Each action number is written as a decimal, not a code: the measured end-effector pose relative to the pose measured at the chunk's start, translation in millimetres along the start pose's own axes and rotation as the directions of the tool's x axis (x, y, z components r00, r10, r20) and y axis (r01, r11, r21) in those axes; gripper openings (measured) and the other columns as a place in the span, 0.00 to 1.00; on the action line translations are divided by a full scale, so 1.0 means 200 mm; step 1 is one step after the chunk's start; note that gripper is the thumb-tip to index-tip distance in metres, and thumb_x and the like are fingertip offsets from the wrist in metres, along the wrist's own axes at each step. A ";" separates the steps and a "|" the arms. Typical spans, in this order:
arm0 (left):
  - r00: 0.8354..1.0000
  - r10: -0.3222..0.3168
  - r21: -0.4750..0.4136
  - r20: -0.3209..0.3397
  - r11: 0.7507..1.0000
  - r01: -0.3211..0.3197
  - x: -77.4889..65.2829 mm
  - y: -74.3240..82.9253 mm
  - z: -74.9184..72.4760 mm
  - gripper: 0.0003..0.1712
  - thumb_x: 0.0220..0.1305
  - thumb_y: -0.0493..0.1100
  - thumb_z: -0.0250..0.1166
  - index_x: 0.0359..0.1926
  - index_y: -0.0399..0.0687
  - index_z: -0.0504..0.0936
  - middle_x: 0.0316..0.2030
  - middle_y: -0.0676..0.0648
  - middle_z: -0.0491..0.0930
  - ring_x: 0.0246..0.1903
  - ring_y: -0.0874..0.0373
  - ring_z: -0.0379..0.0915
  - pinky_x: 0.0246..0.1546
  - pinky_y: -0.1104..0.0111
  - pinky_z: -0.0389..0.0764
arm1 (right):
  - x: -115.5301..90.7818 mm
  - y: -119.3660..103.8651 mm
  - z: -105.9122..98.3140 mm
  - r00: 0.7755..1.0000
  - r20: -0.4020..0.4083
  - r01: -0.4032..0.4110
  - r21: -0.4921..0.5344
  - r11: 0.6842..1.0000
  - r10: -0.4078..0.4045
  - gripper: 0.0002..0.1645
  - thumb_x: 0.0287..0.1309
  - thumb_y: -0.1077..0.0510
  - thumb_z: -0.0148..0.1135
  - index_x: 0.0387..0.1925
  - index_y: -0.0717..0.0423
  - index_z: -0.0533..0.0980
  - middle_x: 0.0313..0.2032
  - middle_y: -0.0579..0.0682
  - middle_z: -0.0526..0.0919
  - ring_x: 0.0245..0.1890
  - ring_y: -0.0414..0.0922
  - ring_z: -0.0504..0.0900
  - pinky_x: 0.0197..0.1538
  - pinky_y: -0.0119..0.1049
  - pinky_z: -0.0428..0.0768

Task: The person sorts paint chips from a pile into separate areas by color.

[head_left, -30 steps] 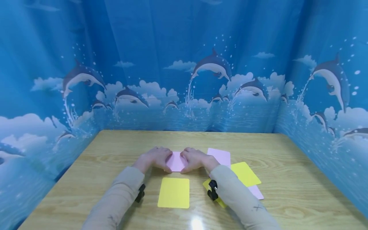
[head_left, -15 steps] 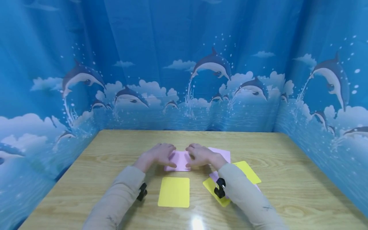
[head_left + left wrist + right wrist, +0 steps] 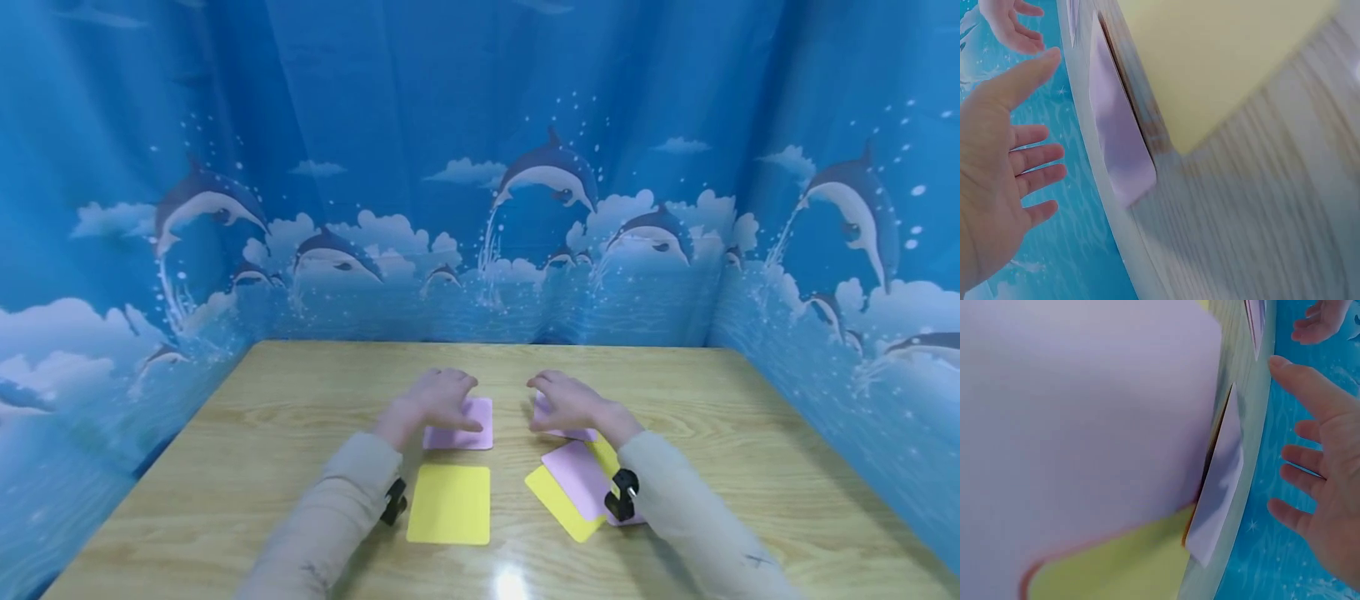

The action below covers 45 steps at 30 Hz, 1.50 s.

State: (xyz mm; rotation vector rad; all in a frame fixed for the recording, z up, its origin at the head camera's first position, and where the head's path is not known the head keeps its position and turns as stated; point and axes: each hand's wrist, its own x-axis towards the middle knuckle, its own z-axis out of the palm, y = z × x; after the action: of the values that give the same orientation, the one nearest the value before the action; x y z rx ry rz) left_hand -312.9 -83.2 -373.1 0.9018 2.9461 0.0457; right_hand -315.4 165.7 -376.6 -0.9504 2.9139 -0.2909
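My left hand (image 3: pixel 441 400) hovers over a pink square card (image 3: pixel 457 439) with rounded corners, its fingers relaxed and holding nothing. In the left wrist view that card (image 3: pixel 1119 131) lies flat below the spread fingers. Directly in front of it is a yellow square card (image 3: pixel 450 504). My right hand (image 3: pixel 572 405) hangs over the far pink card (image 3: pixel 577 434) of the loose group on the right and partly covers it. From the right wrist, this card (image 3: pixel 1216 475) shows beneath the hand (image 3: pixel 1329 469), apart from the loosely spread fingers.
Nearer me on the right, another pink card (image 3: pixel 577 475) overlaps a yellow card (image 3: pixel 558 504). A second yellow card (image 3: pixel 602 452) is partly hidden by the right sleeve (image 3: pixel 690 508). All lie on a wooden table (image 3: pixel 300 375), with a dolphin-print curtain (image 3: pixel 420 125) around its back and sides.
Both hands have let go of the pink card in the middle and lifted. The right hand has moved right to above the far pink card; the left has shifted slightly right.
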 end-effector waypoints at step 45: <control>0.986 0.150 0.129 0.075 0.979 -0.159 0.33 0.46 0.10 0.35 0.53 0.67 0.59 0.55 0.51 0.74 0.53 0.51 0.73 0.52 0.56 0.67 0.57 0.63 0.64 | -0.12 0.22 -0.01 0.930 0.213 -0.313 0.039 0.949 0.299 0.52 0.40 0.37 0.71 0.63 0.59 0.64 0.58 0.57 0.64 0.56 0.53 0.65 0.58 0.51 0.67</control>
State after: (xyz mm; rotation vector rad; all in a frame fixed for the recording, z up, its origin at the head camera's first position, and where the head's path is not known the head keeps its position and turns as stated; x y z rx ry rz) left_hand -315.5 29.9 -391.9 1.1269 2.8416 -0.1744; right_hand -321.9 215.7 -384.5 -0.4702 2.7810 -0.2583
